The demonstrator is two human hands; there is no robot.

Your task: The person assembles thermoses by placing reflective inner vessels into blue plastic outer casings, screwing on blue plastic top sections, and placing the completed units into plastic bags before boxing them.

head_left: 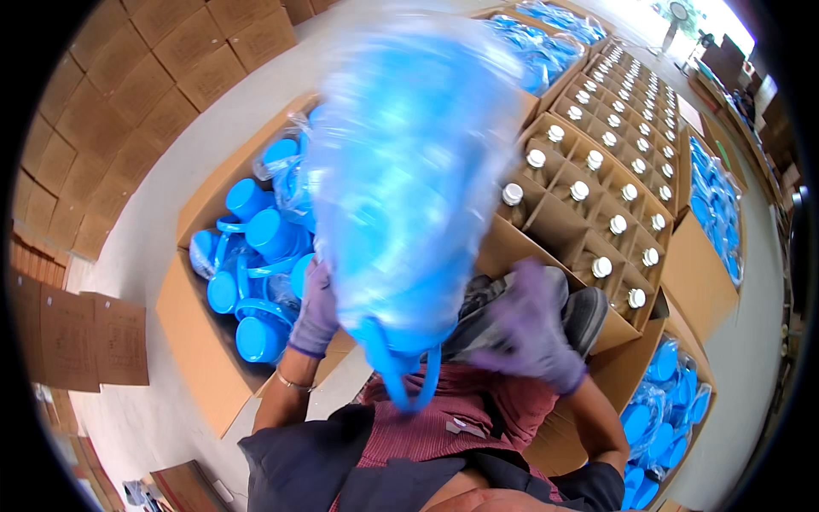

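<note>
A large blue bottle (409, 171) in a clear plastic bag hangs in front of me, smeared by motion. A blue loop handle (401, 367) sticks out of its lower end in the picture. My left hand (317, 311), in a purple-grey glove, is against the bottle's left side and appears to hold it; its fingers are partly hidden behind it. My right hand (537, 328), also gloved and blurred, is apart from the bottle on the right, with its fingers spread. Beside my left hand, a cardboard box (192, 341) holds several blue caps (269, 232) with loop handles, some under clear plastic.
Divided cartons (559, 230) with several white-capped bottles (578, 189) stand at the right. Open boxes of bagged blue items lie at the far back (533, 51), right (715, 209) and lower right (661, 422). Stacked brown cartons (128, 111) line the left.
</note>
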